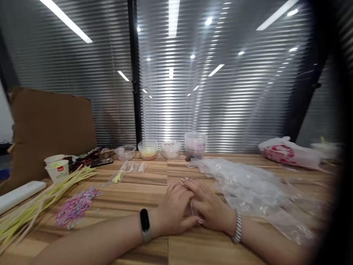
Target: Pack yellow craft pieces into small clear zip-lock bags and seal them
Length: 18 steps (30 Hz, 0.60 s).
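Both hands are together low in the middle of the head view, over the wooden table (149,198). My left hand (175,209), with a dark-faced band on the wrist, has its fingers bent and pressed together. My right hand (211,208), with a silvery bracelet, meets it from the other side, its fingers curled over. Between them shows a bit of something pale and clear, too hidden to name. To the left lies a pile of pink and purple small loops (75,208). Clear plastic bags (248,184) are heaped to the right.
Yellow and cream strips (49,198), paper cups (57,171), a white bar (20,195) and cardboard (52,129) stand left. Small packets (134,167), bowls (148,150) and stacked tubs (195,145) line the back. A red-and-white bag (289,152) lies back right.
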Each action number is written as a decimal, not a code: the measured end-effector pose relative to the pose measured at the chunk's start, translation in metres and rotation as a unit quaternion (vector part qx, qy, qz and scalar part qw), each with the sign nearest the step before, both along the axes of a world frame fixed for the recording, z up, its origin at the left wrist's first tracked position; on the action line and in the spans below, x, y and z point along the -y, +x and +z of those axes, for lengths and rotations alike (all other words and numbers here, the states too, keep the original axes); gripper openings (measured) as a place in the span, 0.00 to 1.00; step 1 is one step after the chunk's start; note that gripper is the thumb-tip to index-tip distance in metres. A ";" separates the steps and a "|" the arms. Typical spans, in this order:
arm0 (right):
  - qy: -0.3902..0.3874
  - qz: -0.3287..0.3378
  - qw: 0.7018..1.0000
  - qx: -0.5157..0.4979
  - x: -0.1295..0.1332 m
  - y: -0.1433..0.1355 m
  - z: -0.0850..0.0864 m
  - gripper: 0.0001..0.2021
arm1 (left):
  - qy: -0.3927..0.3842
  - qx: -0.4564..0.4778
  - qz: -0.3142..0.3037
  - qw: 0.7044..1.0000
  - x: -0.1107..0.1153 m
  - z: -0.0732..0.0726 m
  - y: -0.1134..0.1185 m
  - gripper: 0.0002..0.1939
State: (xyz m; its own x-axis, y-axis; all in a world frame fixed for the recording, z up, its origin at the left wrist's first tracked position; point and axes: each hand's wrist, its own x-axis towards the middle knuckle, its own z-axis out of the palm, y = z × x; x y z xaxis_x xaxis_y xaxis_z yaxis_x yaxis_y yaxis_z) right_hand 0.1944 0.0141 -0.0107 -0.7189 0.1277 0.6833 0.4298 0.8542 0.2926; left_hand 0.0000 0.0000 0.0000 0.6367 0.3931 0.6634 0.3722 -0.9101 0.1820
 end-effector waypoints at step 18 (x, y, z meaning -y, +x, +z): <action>-0.023 -0.056 0.998 -0.003 -0.004 0.003 0.004 0.12 | 0.042 -0.022 0.047 0.998 -0.007 -0.002 0.001 0.28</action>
State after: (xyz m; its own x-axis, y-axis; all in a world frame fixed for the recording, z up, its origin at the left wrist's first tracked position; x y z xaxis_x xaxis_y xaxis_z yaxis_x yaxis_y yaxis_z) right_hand 0.1973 0.0181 -0.0063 -0.6938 0.2382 0.6796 0.5244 0.8139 0.2501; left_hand 0.0010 0.0075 -0.0024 0.6290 0.3964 0.6687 0.4632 -0.8820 0.0871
